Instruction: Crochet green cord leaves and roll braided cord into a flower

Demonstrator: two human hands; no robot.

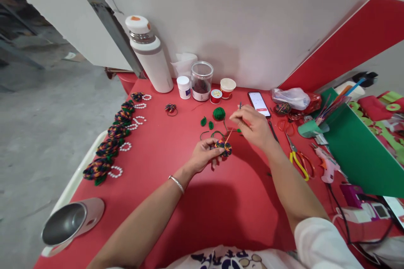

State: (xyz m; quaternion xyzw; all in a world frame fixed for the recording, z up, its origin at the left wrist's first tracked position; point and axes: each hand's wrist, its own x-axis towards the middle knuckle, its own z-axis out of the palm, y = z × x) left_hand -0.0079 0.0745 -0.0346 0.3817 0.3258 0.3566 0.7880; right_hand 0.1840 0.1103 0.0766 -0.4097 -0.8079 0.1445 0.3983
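Observation:
A small multicoloured crocheted piece [226, 149] is pinched between the thumb and fingers of my left hand [205, 153]. A strand of orange yarn [230, 135] runs up from it to my right hand [251, 124], whose fingers are closed. A thin dark tip, which looks like the end of a crochet hook [240, 105], sticks out above that hand; the rest of it is hidden. Just beyond my hands lie a ball of green yarn [219, 113] and two small green crocheted leaves [211, 125], with loose green strands near the piece.
Several multicoloured crocheted flowers [116, 131] with bead loops line the left edge of the red table [151, 201]. A white bottle [154, 65], a jar [201, 86] and a phone [259, 104] stand or lie at the back. Scissors [295, 155] and a glue gun [326, 164] lie right; a mug [91, 218] is front left.

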